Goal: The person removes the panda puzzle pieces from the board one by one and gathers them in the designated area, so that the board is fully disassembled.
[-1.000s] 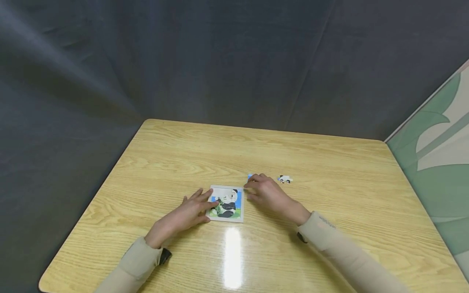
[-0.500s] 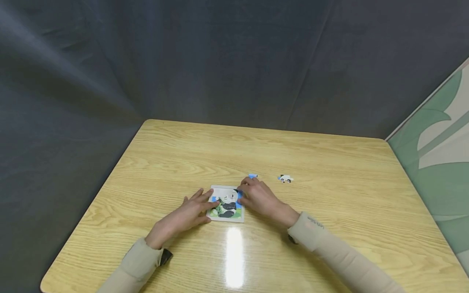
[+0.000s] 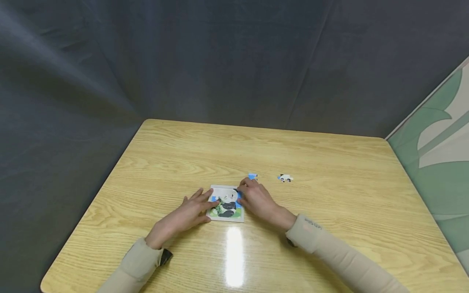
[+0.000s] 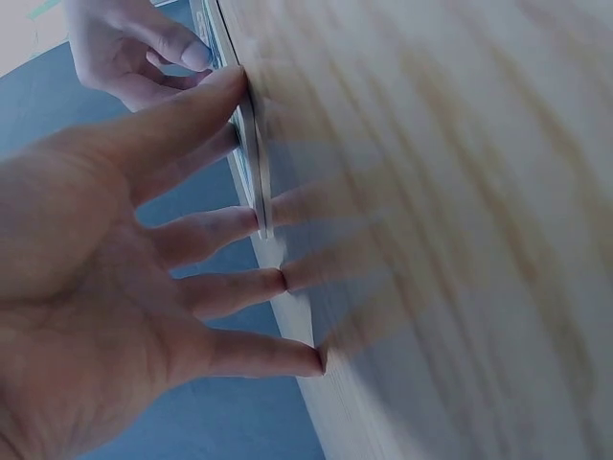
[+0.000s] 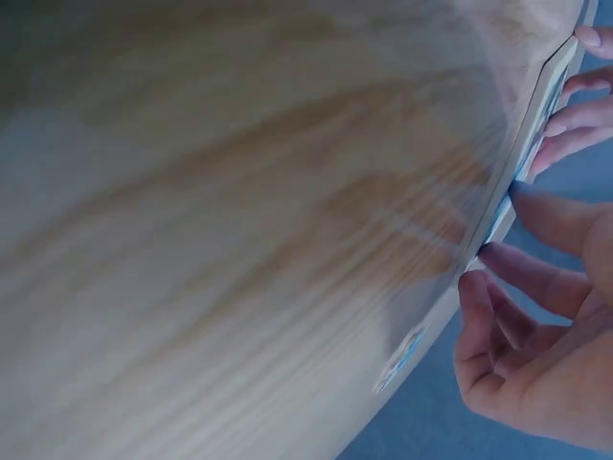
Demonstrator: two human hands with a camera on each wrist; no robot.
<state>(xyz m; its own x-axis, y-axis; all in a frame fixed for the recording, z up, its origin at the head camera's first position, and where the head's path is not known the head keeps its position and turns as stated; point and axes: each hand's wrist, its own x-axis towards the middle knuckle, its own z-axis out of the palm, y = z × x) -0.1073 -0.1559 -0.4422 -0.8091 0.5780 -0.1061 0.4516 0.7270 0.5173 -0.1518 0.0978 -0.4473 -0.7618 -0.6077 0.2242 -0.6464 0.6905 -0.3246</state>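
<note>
A small square panda jigsaw puzzle (image 3: 228, 206) in a pale frame lies on the table, with its upper left part bare white. My left hand (image 3: 185, 215) rests at its left side, fingers spread, one fingertip on the picture and the thumb at the lower left corner. At the upper right of the puzzle, my right hand (image 3: 259, 200) has thumb and index finger on a blue-edged puzzle piece (image 3: 239, 195), partly hidden by the fingers. In the right wrist view those fingertips (image 5: 517, 196) press down at the frame's edge, the other fingers curled.
A blue puzzle piece (image 3: 253, 176) lies just behind my right hand. Farther right is a white and black panda-face piece (image 3: 285, 178). The wooden table (image 3: 329, 175) ends at a dark curtain (image 3: 234, 65), with a green patterned panel (image 3: 439, 162) at the right.
My right hand has moved left from beside the puzzle onto its upper right part, uncovering more of the blue loose piece. The left hand has stayed in place.
</note>
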